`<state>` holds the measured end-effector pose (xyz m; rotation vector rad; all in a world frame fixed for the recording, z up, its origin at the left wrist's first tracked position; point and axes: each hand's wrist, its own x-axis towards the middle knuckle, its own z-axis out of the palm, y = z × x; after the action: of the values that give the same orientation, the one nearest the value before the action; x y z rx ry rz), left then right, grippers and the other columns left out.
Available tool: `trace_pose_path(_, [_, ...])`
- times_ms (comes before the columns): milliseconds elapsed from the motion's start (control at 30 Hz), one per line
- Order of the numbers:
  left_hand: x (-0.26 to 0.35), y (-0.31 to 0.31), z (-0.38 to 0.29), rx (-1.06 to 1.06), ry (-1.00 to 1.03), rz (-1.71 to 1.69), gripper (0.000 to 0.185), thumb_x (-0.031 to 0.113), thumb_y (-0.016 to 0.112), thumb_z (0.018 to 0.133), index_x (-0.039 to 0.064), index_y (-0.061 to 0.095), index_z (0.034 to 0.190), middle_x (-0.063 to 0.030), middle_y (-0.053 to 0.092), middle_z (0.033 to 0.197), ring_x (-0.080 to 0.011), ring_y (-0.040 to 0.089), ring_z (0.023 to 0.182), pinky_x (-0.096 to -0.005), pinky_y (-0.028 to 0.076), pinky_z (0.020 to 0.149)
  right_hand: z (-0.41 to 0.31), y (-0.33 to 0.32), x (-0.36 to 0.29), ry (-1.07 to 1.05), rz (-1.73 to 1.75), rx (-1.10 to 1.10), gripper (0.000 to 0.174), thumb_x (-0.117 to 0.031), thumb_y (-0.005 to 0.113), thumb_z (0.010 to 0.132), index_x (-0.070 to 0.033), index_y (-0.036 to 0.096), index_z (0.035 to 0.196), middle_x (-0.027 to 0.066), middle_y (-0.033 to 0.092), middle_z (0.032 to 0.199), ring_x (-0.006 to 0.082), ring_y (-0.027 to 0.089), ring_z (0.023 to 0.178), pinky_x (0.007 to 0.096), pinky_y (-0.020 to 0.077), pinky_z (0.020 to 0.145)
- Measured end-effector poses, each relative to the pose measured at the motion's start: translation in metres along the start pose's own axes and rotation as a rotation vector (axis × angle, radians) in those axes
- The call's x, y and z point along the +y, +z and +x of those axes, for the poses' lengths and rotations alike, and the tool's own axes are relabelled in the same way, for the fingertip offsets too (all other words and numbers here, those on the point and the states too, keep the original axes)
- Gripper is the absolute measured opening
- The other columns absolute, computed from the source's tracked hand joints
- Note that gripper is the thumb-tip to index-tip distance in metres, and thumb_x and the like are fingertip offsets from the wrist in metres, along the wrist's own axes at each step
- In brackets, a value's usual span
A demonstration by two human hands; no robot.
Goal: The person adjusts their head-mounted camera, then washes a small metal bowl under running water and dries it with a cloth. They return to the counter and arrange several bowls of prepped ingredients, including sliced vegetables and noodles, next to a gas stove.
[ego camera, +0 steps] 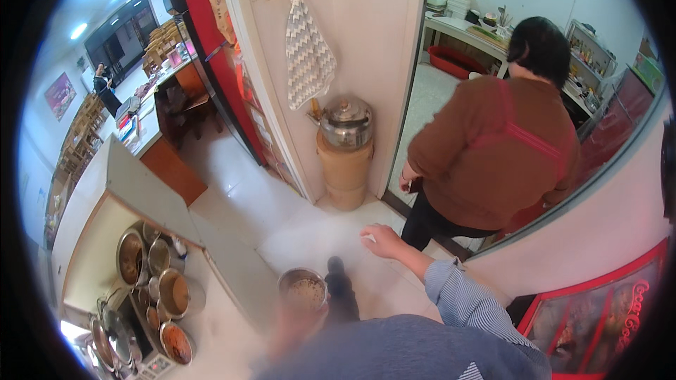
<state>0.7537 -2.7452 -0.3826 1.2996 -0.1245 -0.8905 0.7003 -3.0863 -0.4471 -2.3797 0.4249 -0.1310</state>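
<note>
A round metal bowl (pixel 302 289), with pale brownish contents, is low in the middle of the view. My left hand (pixel 303 322), blurred, grips its near side. My right hand (pixel 381 241) reaches forward over the floor, its fingers loosely bent and nothing in them. Beyond it, a person in a brown top (pixel 496 153) stands with their back to me in a doorway. Ahead by the wall, a metal kettle (pixel 346 121) rests on a tall tan cylindrical container (pixel 344 171). A zigzag-patterned cloth (pixel 309 55) hangs above the kettle.
Several metal pots with food (pixel 174 293) and a glass-lidded pan (pixel 115 333) stand on the counter at left. A red-framed Coca-Cola cooler (pixel 602 311) is at lower right. Farther off are a desk with papers (pixel 150 119), a person in dark clothes (pixel 105 89) and a red tub (pixel 455 62).
</note>
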Motion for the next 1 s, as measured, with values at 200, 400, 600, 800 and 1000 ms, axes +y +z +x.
trace_pose_path(200, [0.024, -0.023, 0.165, 0.014, -0.053, -0.421, 0.045, 0.041, 0.049, 0.1, 0.01, 0.062, 0.131, -0.0252, 0.067, 0.124, -0.044, 0.067, 0.103, -0.0485, 0.055, 0.074, 0.226, -0.016, 0.091, 0.211, -0.33, -0.108, 0.037, -0.027, 0.065, 0.095, -0.013, 0.067, 0.129, 0.0191, 0.07, 0.122, 0.039, 0.066, 0.113, 0.0509, 0.052, 0.098])
trace_pose_path(400, [0.086, -0.035, 0.276, 0.034, 0.348, 0.701, 0.057, 0.054, 0.052, 0.097, 0.01, 0.061, 0.132, -0.0235, 0.067, 0.124, -0.0441, 0.068, 0.101, -0.0501, 0.059, 0.074, 0.384, -0.009, 0.172, 0.152, -0.636, 0.053, 0.033, -0.022, 0.064, 0.091, -0.013, 0.07, 0.122, 0.0184, 0.071, 0.122, 0.0358, 0.067, 0.115, 0.0513, 0.0523, 0.096])
trace_pose_path(600, [0.098, -0.037, 0.35, 0.158, 0.184, 0.61, 0.06, 0.06, 0.049, 0.095, 0.012, 0.065, 0.127, -0.022, 0.069, 0.121, -0.0435, 0.067, 0.098, -0.049, 0.056, 0.073, 0.426, -0.018, 0.208, 0.051, -0.697, -0.011, 0.017, -0.023, 0.067, 0.086, -0.012, 0.077, 0.095, 0.0166, 0.073, 0.111, 0.0338, 0.069, 0.108, 0.0475, 0.0542, 0.09])
trace_pose_path(800, [0.11, -0.013, 0.405, 0.162, 0.24, 0.645, 0.057, 0.056, 0.045, 0.098, 0.012, 0.066, 0.127, -0.0217, 0.069, 0.12, -0.0417, 0.066, 0.099, -0.0469, 0.055, 0.073, 0.388, -0.08, 0.125, 0.112, -0.272, 0.037, 0.026, -0.021, 0.072, 0.085, -0.006, 0.072, 0.105, 0.0165, 0.07, 0.107, 0.0372, 0.064, 0.106, 0.0508, 0.0486, 0.095])
trace_pose_path(1000, [0.101, 0.001, 0.461, 0.298, 0.034, -0.251, 0.059, 0.055, 0.042, 0.1, 0.012, 0.062, 0.135, -0.023, 0.066, 0.129, -0.0419, 0.065, 0.106, -0.0481, 0.056, 0.078, 0.433, -0.134, 0.112, -0.266, -0.539, 0.212, 0.047, -0.027, 0.082, 0.079, -0.007, 0.061, 0.116, 0.0123, 0.06, 0.107, 0.0315, 0.062, 0.102, 0.046, 0.0496, 0.085])
